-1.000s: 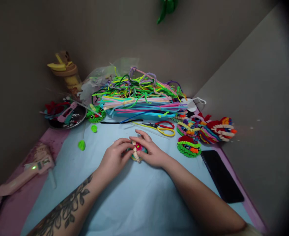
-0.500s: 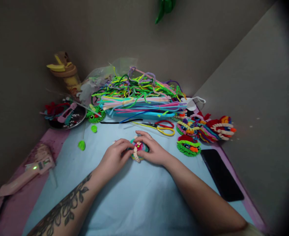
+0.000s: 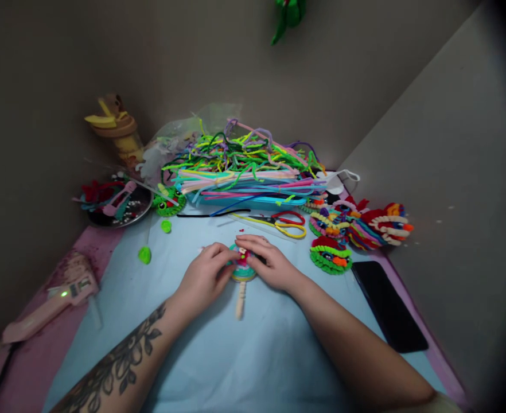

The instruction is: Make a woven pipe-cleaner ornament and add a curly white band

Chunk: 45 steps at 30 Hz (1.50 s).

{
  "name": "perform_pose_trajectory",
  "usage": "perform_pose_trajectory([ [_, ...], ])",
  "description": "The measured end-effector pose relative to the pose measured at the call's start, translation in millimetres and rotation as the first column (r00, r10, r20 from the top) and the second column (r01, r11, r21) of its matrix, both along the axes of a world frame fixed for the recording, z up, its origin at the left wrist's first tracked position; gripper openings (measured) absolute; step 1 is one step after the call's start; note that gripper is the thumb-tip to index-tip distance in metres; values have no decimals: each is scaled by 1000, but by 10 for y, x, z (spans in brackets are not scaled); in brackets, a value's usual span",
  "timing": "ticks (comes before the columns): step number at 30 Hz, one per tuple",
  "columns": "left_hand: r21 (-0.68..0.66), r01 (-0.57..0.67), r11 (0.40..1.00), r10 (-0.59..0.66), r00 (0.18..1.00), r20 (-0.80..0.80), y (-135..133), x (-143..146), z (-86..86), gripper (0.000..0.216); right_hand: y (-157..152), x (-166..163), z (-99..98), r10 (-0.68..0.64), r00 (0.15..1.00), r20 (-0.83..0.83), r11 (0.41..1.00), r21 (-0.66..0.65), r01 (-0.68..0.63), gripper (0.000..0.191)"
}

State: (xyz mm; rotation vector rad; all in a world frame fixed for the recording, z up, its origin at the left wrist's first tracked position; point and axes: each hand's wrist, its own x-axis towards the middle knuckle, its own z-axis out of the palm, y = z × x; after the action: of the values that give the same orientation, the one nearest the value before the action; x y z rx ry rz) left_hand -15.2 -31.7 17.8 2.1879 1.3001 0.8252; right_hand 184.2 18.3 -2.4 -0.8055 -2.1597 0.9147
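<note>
Left hand: the left edge of the round piece is grasped between bent fingers and thumb, the fingertips partly lost against it.
Right hand: the right side of the same piece is grasped, with fingers laid over its far edge; the side edge is hidden beneath them.
Round piece: held between both hands, low over or on the blue sheet; which of the two cannot be told. Teal is shown at the near rim, and a magenta patch between the fingertips is too small to be made out in detail.
Cream strip: seen nearer the wearer than both hands; its far end is met by the round piece, but whether it is attached cannot be told.
Scissors: laid beyond the right hand, handles pointed rightward.
Fuzzy stems: heaped beyond both hands, the blue tray under them largely covered.
Phone: placed to the right of the right hand, screen dark.
Glue gun: laid well left of the left hand, a green light shown, its cable cut off by the frame.
Green object: cropped by the top edge, far beyond the hands.
</note>
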Motion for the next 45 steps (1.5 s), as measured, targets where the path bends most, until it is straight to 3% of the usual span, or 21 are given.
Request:
perform_pose_trajectory([
  [3, 17, 13, 1000, -13, 1000, -24, 18, -4, 7, 26, -27, -35, 1, -44, 999, 16, 999, 9, 44, 37],
  [5, -4, -52, 999, 52, 999, -17, 38, -36, 54, 20, -44, -52, 4, -69, 997, 26, 997, 22, 69, 37],
  [8, -151, -122, 981, 121, 993, -13, 30, -120, 175, 17, -65, -58, 13, -96, 995, 29, 995, 38, 95, 37],
  [11, -349, 67, 935, -121, 983, -135, -66, -169, 283, 22, -79, -52, 22, -134, 991, 18, 990, 56, 132, 35],
  [13, -382, 131, 915, -242, 936, -257, -158, -148, 309, 29, -83, -49, 25, -160, 987, 7, 985, 65, 159, 32],
  [16, -344, 99, 934, -237, 892, -386, -249, -80, 296, 14, -81, -47, 29, -174, 985, -6, 982, 68, 174, 28],
  [18, -332, 83, 940, -216, 895, -390, -242, -66, 289, 1, -74, -39, 34, -187, 982, -17, 980, 62, 188, 24],
  [21, -316, 45, 948, -135, 954, -268, -149, -124, 303, 12, -65, -12, 48, -225, 974, -35, 973, 53, 226, 19],
  [24, -313, -60, 948, 48, 998, -46, -36, -207, 305, 16, -66, 19, 71, -262, 961, -82, 963, 33, 266, 16],
  [27, -360, -183, 915, 235, 966, 108, 39, -255, 256, 22, -79, 28, 85, -280, 947, -157, 960, -35, 278, 17],
  [29, -371, -220, 902, 299, 939, 172, 67, -269, 205, 25, -90, 20, 82, -290, 940, -182, 953, -147, 266, 19],
  [33, -439, -192, 878, 339, 896, 286, 93, -266, 120, 30, -106, -8, 47, -326, 918, -225, 882, -422, 210, 21],
  [37, -479, -168, 862, 362, 865, 348, 98, -217, 75, 32, -102, -37, 5, -390, 883, -261, 791, -587, 176, 24],
  [45, -507, -218, 834, 435, 825, 362, 102, -197, 32, 41, -74, -59, 0, -388, 865, -317, 764, -636, 110, 32],
])
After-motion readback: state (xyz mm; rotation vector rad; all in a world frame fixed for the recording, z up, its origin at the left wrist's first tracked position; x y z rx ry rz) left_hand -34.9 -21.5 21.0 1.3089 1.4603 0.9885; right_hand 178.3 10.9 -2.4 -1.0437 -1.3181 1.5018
